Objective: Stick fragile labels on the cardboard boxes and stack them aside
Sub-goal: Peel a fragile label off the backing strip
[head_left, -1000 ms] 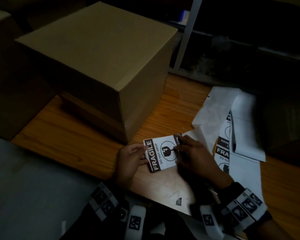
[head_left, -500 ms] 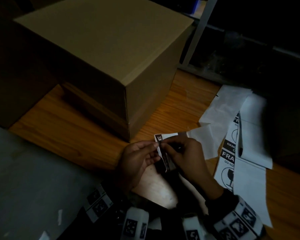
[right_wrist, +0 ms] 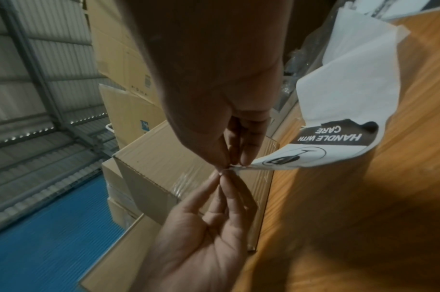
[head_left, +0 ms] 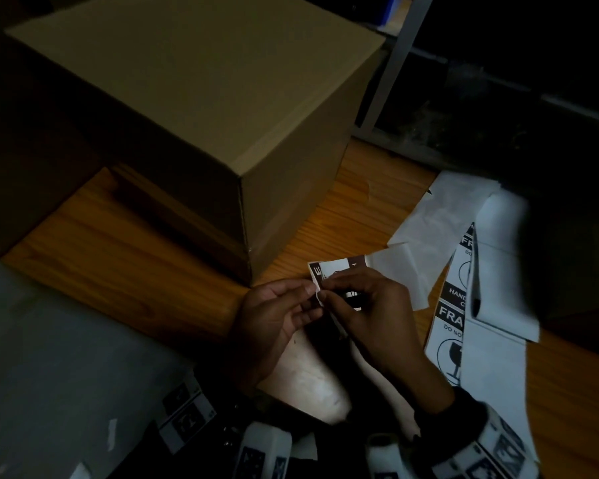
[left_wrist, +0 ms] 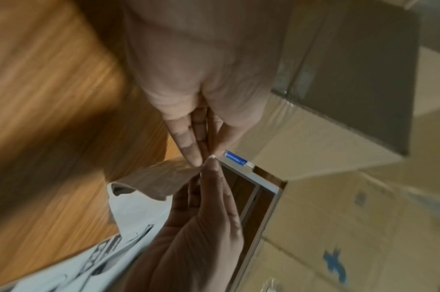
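Observation:
A fragile label [head_left: 338, 267], white with dark bands, is held just above the wooden table [head_left: 125, 257] in front of a large closed cardboard box [head_left: 194, 98]. My left hand [head_left: 310, 297] pinches the label's near corner with thumb and fingertips. My right hand [head_left: 325, 288] pinches the same corner from the other side, fingertips meeting the left's. In the right wrist view the label [right_wrist: 313, 150] curls away to the right, reading "HANDLE WITH CARE", with the box [right_wrist: 163, 160] behind. The left wrist view shows both hands' fingertips [left_wrist: 197, 158] meeting on a paper edge [left_wrist: 161, 181].
A strip of printed fragile labels [head_left: 452, 316] and loose white backing sheets [head_left: 443, 209] lie on the table to the right. More cardboard boxes [right_wrist: 129, 65] are stacked behind. A grey surface [head_left: 66, 357] lies at my near left, and a metal shelf post [head_left: 391, 60] stands behind the box.
The label lay flat and face-up between my hands a second ago. Now it is turned and partly hidden, with both hands' fingertips brought together on one corner.

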A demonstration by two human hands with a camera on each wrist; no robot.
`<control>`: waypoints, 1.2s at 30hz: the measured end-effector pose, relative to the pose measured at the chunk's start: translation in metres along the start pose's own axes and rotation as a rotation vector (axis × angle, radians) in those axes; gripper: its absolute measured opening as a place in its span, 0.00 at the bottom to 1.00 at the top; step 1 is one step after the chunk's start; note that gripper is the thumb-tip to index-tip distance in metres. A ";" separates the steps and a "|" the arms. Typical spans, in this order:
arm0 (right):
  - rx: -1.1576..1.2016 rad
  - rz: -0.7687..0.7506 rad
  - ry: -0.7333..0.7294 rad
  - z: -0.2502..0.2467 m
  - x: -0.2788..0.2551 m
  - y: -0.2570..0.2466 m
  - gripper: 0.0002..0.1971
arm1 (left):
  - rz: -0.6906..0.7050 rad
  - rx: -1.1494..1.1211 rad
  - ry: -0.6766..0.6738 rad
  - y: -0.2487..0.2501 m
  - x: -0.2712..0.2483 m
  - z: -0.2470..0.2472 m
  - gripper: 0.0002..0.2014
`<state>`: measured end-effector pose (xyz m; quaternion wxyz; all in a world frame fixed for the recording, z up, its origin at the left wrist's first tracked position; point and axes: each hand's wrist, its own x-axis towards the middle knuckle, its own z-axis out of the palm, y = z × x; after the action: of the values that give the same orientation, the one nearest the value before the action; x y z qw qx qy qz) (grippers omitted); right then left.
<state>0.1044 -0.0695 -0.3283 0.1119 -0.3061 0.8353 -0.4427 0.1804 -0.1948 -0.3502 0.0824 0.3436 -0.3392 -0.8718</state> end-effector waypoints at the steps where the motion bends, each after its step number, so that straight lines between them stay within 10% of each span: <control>1: -0.018 -0.003 0.004 -0.001 0.000 0.000 0.06 | 0.007 0.028 0.000 0.000 0.000 0.001 0.07; 21: 0.041 -0.088 -0.011 -0.022 0.012 -0.005 0.05 | 0.293 0.408 -0.194 0.007 -0.007 0.009 0.08; 36: 0.131 -0.058 -0.078 -0.040 0.003 -0.008 0.09 | 0.053 0.198 -0.118 0.022 -0.022 0.029 0.08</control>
<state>0.0870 -0.0479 -0.2979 0.1511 -0.3392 0.7903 -0.4873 0.1763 -0.1873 -0.3088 0.0508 0.2889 -0.4370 -0.8503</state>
